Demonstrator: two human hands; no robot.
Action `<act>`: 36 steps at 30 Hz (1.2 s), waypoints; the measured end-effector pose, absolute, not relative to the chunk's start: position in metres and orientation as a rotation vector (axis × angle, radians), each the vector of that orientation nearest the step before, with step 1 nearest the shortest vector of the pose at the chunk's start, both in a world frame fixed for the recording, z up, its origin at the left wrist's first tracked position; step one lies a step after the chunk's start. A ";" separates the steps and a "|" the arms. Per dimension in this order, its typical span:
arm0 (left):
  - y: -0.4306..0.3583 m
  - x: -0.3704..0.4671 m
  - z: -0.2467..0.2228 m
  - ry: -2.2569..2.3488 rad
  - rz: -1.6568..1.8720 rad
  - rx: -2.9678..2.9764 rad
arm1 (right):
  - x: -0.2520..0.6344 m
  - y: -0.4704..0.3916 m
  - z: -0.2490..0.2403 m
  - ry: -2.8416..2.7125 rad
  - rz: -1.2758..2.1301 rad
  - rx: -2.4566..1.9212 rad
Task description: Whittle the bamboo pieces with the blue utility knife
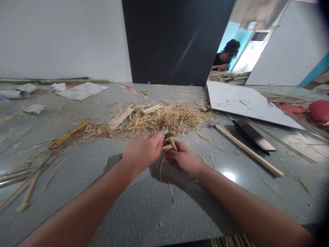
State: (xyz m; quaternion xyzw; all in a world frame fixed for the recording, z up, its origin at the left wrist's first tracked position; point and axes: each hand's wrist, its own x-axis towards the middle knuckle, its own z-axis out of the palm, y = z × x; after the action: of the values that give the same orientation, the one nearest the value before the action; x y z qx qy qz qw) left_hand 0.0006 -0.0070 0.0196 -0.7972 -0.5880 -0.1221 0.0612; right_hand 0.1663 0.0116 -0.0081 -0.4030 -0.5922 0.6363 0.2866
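Near the middle of the head view, my left hand point(144, 149) is closed round a small dark blade point(167, 136), whose tip points right. My right hand point(185, 158) pinches a short pale strip of wood or bamboo point(173, 143) between thumb and fingers. The blade lies against or just over the upper part of the strip; exact contact is too small to tell. A thin curled shaving point(161, 168) hangs below the hands. Behind them spreads a heap of straw-coloured shavings point(167, 118), with flat pale pieces point(121, 118) on its left side.
A yellow tube point(70, 133) lies left. On the right are a long-handled tool point(249, 151), a black cleaver-like object point(253, 135) and a white board point(246, 103). Paper sheets point(83, 91) lie back left. A person point(226, 55) sits beyond the dark panel point(177, 41).
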 end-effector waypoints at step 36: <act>-0.009 0.003 0.022 -1.808 -0.289 -2.487 | 0.166 0.012 -0.012 -1.641 1.586 -1.115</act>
State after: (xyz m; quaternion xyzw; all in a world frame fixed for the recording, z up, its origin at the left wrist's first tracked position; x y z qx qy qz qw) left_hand 0.0030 -0.0086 0.0225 -0.8050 -0.5852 -0.0936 0.0269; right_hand 0.1655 0.0117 -0.0117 -0.4193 -0.6171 0.5963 0.2964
